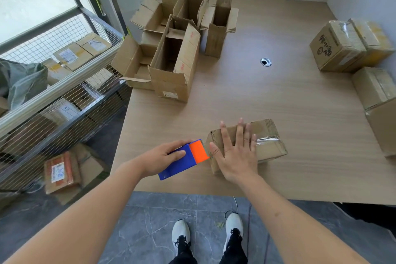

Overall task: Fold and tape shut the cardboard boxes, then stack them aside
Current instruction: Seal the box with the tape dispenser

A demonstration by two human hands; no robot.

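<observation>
Our right hand (236, 152) lies flat, fingers spread, on the small brown cardboard box (246, 146) near the tabletop (278, 96) edge; our left hand (165, 156) grips the blue-and-orange tape dispenser (184, 158). The box seems light and stiff; hold its sides.

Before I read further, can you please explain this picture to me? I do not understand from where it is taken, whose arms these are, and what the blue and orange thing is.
The picture comes from a camera worn on a person's head, looking down, so the arms and shoes are that person's own. There is no machine. The left hand grips a blue and orange tape dispenser, its fingers wrapped around it. The right hand lies flat and open on a small closed box, which has clear tape across its top. On the wooden table, open boxes stand at the far left and taped boxes at the right.
</observation>
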